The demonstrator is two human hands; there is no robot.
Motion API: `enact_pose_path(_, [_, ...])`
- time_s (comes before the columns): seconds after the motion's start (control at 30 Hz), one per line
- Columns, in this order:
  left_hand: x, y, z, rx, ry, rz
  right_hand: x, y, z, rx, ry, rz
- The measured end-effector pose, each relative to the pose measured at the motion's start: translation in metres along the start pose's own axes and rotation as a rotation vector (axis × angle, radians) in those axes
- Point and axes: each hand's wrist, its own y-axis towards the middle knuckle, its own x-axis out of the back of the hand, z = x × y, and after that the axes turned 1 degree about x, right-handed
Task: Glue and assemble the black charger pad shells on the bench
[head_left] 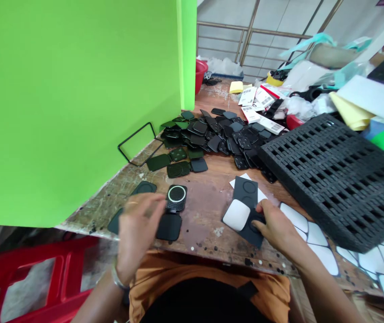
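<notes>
My left hand (141,224) is smeared by motion above the table's near edge, so I cannot tell what its fingers hold. Just right of it lies a black two-panel hinged piece (176,199), unfolded, with a white ring on its upper panel. Two more dark flat pieces (145,187) lie partly behind the hand. My right hand (272,224) has thumb and index finger closed over the dark sheets (246,188) with circle outlines; what is between the fingertips is hidden. A white rounded-square pad (237,215) rests on these sheets beside the fingers.
A heap of black hinged pieces (212,130) covers the table's middle back. The black slotted rack (340,179) stands at right, with white-faced pads (323,258) near it. A green partition (77,98) borders the left; a thin black frame (138,143) leans there. A red chair (60,273) is below left.
</notes>
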Motion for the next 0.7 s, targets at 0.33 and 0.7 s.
enact_pose_path(0.33, [-0.059, -0.036, -0.078, -0.11, -0.471, 0.533, 0.012, -0.021, 0.064, 0.092, 0.726, 0.132])
enact_pose_path(0.7, [-0.048, -0.041, -0.082, -0.028, -0.409, 0.629, 0.017, -0.027, 0.059, 0.535, 0.457, 0.028])
